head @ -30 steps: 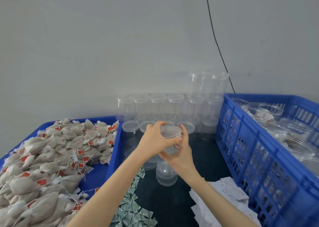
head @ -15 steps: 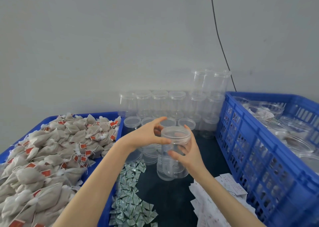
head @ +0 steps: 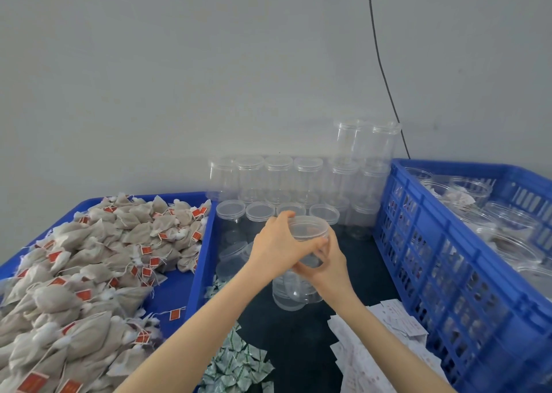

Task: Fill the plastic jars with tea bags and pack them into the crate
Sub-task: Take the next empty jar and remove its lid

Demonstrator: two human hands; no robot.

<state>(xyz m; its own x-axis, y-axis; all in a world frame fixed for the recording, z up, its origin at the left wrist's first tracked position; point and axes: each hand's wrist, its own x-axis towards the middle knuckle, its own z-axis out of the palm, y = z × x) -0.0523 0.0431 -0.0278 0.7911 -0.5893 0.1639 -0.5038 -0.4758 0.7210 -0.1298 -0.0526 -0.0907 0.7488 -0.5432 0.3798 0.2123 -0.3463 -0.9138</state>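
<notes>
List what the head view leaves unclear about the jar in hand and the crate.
- Jar: the left hand and right hand cover its lid, so whether it is loosened cannot be told.
- Crate: cut off by the right edge, jar count unknown.
- Crate jars' contents: blurred by clear plastic.

glossy clear plastic jar [head: 301, 273], blue plastic crate [head: 448, 261], matt cloth-like tea bags [head: 89, 258].

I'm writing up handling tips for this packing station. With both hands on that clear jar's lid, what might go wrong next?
1. The left hand grips the lid of the clear plastic jar while the right hand holds its body; a slip might drop it.
2. Empty clear lidded jars stand packed close behind; a jerk may topple them.
3. Small green sachets lie loose near the left forearm and may be swept aside.
</notes>
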